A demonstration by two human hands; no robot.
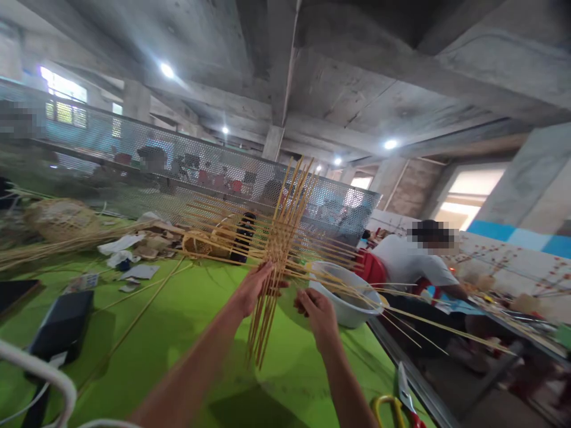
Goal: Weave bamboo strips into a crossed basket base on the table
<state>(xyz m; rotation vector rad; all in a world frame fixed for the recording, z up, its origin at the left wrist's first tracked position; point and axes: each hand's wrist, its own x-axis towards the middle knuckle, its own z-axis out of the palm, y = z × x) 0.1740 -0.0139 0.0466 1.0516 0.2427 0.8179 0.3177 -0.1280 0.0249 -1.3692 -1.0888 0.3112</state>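
A cross-shaped weave of thin bamboo strips (280,241) is held up over the green table, tightly interlaced at its middle, with loose ends spreading up, down and to both sides. My left hand (250,291) grips its lower part, thumb in front and fingertips showing behind the strips. Just to the right, my right hand (317,306) is closed in a pinch beside the strips that run rightward. Whatever lies between those fingertips is too small to make out. A pale plastic basin (357,312) stands behind the right hand, with strips passing over it.
Scissors (405,389) lie at the table's right edge. Left on the green table (187,333) are a black device (62,324), a white cable (62,380), paper scraps (140,272) and long strips. A dark bottle (244,238) stands before a perforated screen (214,178). Another person (405,264) sits at right.
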